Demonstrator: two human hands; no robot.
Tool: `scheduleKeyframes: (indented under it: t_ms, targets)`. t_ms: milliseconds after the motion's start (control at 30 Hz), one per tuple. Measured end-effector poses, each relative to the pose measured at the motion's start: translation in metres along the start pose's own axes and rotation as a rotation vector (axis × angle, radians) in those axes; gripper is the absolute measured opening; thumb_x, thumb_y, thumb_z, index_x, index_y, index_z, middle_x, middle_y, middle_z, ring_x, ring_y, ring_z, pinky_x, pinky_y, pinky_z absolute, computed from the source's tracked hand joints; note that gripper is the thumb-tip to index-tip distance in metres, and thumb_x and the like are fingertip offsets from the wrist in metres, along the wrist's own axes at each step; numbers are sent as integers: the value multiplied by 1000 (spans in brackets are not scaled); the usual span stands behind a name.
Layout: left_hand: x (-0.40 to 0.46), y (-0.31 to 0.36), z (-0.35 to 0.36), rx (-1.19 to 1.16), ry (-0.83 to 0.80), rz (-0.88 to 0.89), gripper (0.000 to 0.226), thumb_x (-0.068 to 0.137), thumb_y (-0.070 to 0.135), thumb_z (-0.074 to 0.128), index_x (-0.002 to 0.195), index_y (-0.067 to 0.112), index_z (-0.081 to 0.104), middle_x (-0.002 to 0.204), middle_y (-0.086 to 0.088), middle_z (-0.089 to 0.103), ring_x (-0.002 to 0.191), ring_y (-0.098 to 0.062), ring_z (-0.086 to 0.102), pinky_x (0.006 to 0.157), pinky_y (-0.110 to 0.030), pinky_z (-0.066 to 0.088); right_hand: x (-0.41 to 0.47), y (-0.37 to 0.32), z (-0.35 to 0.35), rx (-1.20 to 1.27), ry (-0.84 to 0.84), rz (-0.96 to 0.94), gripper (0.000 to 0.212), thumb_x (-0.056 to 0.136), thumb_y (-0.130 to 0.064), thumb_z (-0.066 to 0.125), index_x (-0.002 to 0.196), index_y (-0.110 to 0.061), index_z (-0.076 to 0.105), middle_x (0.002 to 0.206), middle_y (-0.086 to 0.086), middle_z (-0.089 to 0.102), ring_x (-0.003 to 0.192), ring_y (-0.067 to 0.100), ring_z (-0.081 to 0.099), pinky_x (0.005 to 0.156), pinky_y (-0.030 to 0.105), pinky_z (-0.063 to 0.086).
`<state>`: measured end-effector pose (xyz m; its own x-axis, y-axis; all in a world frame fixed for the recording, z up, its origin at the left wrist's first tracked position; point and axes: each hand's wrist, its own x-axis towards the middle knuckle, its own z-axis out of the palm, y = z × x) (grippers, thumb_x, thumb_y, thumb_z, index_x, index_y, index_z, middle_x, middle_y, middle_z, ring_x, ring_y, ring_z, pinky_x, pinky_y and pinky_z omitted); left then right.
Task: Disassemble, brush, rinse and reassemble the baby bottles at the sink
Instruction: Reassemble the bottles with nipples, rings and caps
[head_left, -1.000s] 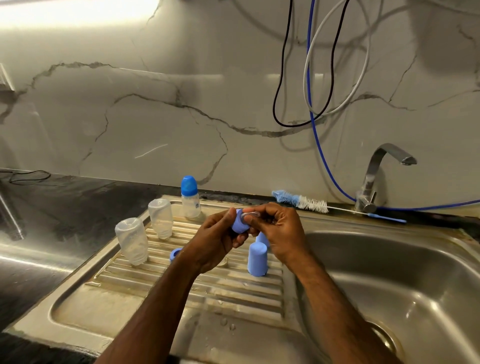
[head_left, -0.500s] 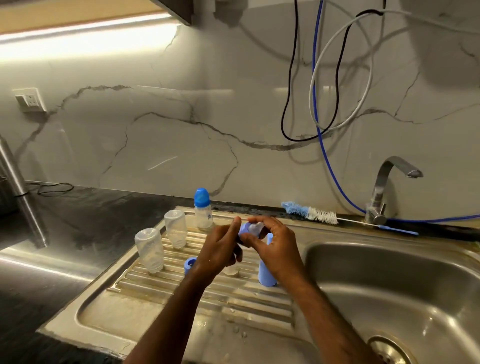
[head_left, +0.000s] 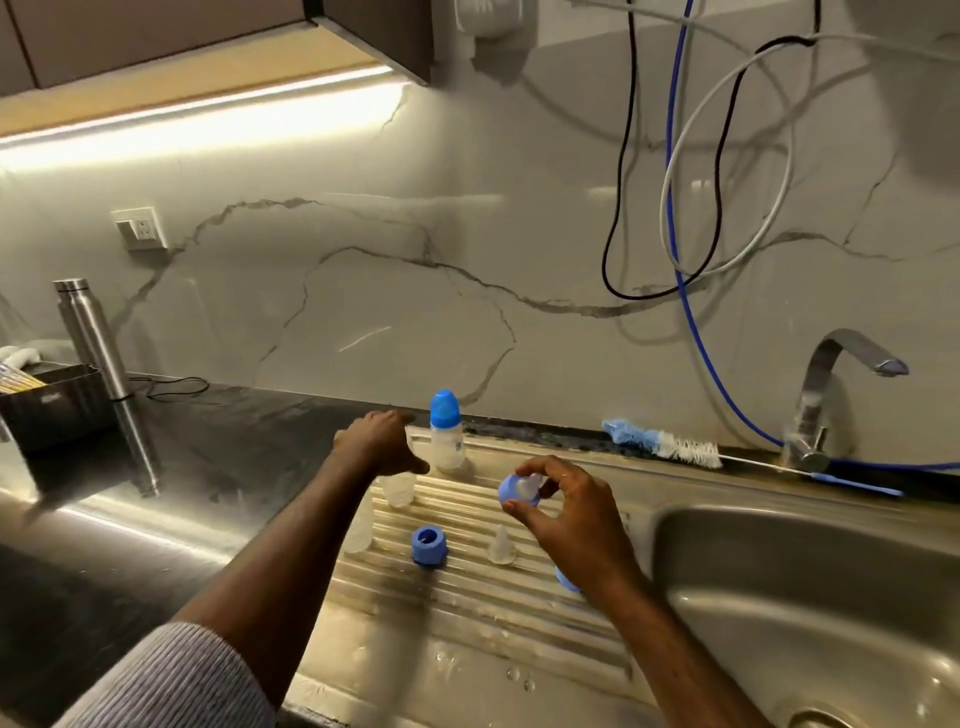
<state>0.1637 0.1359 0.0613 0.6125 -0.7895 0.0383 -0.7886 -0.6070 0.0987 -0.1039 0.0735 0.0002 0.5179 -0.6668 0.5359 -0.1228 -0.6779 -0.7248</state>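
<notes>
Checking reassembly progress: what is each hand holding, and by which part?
Right hand pinches the blue collar with teat by its rim; left hand reaches, grip unclear.

Steel drainboard, capped bottle, blue ring, clear teat, black counter

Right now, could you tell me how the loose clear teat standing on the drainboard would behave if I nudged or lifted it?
The teat looks like thin clear silicone, so it is probably soft and very light. It stands on the ridged drainboard, so a nudge would likely topple it. Water drops lie nearby, so it may be slippery.
</notes>
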Motion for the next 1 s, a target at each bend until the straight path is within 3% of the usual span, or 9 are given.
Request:
scheduleKeyframes:
  t_ms: [100,267,333,433,500,567,633,767,1000]
  targets:
    - [8,4,11,8,-51,-51,75,82,41,81,147,28,45,146,-7,52,130,-27,53,105,-48,48,-1,-1,0,-18,-27,-2,29,80,-38,81,105,-36,66,100,-21,67,91,-4,59,71,6,42]
    - [7,17,11,17,224,22,55,88,32,75,137,24,52,130,-9,59,114,-28,60,94,-43,51,0,3,0,11,7,7,30,79,-34,83,104,-34,67,99,-19,67,91,-2,60,73,4,41]
    - [-1,31,9,-169,402,88,57,85,38,78,133,22,52,119,-9,59,104,-28,60,86,-40,51,4,8,-3,51,80,13,30,76,-29,85,100,-34,67,93,-18,69,87,0,62,72,6,42]
    - [-28,62,10,-702,585,159,51,79,42,83,114,15,57,104,-6,62,91,-24,61,79,-37,53,13,17,-14,126,203,44,30,77,-26,86,98,-36,66,91,-19,70,86,1,66,71,9,45]
    - [-49,86,16,-1078,515,179,45,81,37,83,107,7,60,96,-11,66,80,-21,66,66,-30,55,17,23,-23,227,275,97,27,80,-25,83,99,-34,66,94,-16,71,89,4,68,72,12,49]
    - [-63,104,29,-1427,332,234,49,82,34,79,110,-1,58,95,-27,68,72,-23,69,53,-28,48,21,30,-31,357,344,136,25,82,-28,81,100,-33,65,98,-11,72,94,12,70,80,23,54]
    - [-68,112,46,-1569,234,281,51,83,35,76,116,1,57,99,-28,70,71,-28,71,55,-33,44,22,35,-35,463,399,157,25,84,-33,78,103,-32,63,103,-5,71,96,22,71,83,36,56]
    - [-66,109,58,-1567,187,402,37,90,29,71,124,16,66,107,-14,72,83,-28,72,68,-39,51,24,43,-38,597,444,192,22,93,-20,69,112,-25,59,112,8,69,102,31,69,86,52,59]
    - [-66,101,58,-1461,113,478,36,82,38,76,116,30,70,112,-6,73,93,-24,70,72,-39,52,23,48,-33,587,339,192,24,98,-16,61,122,-18,65,120,4,67,107,26,68,83,44,61]
